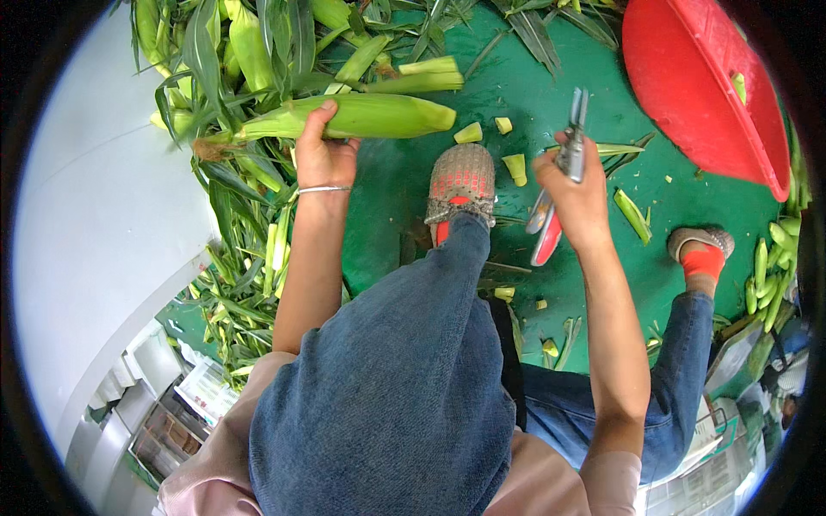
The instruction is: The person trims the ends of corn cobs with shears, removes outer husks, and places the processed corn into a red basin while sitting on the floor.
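My left hand grips an ear of corn in its green husk near its middle, thumb on top. Brown corn silk hangs at its left end, and the pale stalk end points right. A metal bracelet circles my left wrist. My right hand holds a metal hand cutter with red-and-grey grips, its jaws pointing away from me. The cutter is apart from the ear and slightly blurred. Cut stalk pieces lie on the green floor between my hands.
Unshucked corn and leaves are heaped at the far left and along the left side. A red plastic basin stands tilted at upper right. Several green ears or husk pieces lie at far right. A white panel borders the left.
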`<state>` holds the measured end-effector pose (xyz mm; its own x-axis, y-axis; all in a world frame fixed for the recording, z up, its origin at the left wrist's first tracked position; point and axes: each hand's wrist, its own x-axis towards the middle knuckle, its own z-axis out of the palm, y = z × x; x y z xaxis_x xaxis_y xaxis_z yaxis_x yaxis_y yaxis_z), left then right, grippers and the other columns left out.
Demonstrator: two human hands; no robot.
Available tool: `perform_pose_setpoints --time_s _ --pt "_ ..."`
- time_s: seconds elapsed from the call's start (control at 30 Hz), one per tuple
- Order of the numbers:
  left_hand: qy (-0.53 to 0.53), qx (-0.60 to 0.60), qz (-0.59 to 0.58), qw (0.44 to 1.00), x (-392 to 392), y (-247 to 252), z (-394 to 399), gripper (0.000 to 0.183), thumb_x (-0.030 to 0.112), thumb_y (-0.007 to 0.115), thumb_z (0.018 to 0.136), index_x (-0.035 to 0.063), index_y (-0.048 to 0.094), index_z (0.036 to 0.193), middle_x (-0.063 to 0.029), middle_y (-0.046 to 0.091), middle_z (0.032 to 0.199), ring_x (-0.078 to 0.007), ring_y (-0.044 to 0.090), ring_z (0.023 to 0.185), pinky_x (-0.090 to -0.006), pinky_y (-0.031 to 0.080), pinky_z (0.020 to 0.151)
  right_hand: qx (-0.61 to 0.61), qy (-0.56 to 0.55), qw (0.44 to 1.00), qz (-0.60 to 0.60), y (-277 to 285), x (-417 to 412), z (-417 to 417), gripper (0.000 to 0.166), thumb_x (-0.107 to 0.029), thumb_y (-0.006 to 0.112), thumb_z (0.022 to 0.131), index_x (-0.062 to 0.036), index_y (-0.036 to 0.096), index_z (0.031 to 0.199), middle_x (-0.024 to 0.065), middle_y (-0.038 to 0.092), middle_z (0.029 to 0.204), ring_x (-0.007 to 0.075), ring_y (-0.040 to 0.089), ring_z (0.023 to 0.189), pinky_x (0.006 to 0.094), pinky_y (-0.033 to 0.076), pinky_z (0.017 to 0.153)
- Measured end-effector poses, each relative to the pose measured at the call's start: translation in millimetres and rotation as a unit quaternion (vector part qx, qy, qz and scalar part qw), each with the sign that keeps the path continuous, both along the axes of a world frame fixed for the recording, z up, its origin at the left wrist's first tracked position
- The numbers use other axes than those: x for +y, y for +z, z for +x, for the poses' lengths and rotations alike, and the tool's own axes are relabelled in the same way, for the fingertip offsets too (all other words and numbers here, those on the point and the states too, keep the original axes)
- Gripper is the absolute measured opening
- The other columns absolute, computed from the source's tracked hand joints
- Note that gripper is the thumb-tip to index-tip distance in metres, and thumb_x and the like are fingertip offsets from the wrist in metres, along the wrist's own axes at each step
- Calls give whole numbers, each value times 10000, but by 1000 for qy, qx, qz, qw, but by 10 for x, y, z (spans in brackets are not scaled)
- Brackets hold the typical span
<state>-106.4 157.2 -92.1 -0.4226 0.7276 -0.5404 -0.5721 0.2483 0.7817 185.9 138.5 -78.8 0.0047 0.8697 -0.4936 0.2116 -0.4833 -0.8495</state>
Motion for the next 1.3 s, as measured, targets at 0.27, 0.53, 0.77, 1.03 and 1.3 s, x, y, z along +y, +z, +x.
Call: perform_pose_setpoints --time_s 0.27,0.53,0.77,1.03,1.3 --pt "-137 -24 -32 990 68 63 353 408 421 606 863 98 504 1091 -36 601 964 -185 598 860 -351 517 720 -155 295 901 277 146 124 -408 457 -167 671 694 -30 452 1071 213 592 933 416 593 811 455 486 705" --pt "-167 -139 -9 976 156 61 385 427 392 505 881 76 524 1168 -79 600 1104 -233 573 1014 -391 456 883 165 12 984 -64 148 24 -137 288 -14 505 831 18 459 1114 94 600 785 155 637 642 282 503 530" --pt "-181 -189 -11 965 156 -102 572 479 415 509 867 98 483 1225 -98 525 1255 -271 483 1172 -485 389 968 87 -20 992 -93 -36 -177 4 340 -71 594 767 31 460 1063 101 619 814 174 624 687 290 490 608" --pt "-155 -178 22 971 380 -50 535 491 444 560 841 70 525 1157 -107 603 1108 -265 566 1038 -426 440 927 177 -37 983 -11 -75 -172 90 464 -169 717 726 10 473 1079 87 602 918 142 574 752 292 483 680" --pt "-171 -289 79 939 303 -55 498 442 367 609 807 37 538 1092 -133 588 1106 -338 531 1055 -566 380 959 -8 -127 990 53 -183 148 155 447 -172 700 789 17 464 1118 87 573 886 125 561 707 250 457 602"
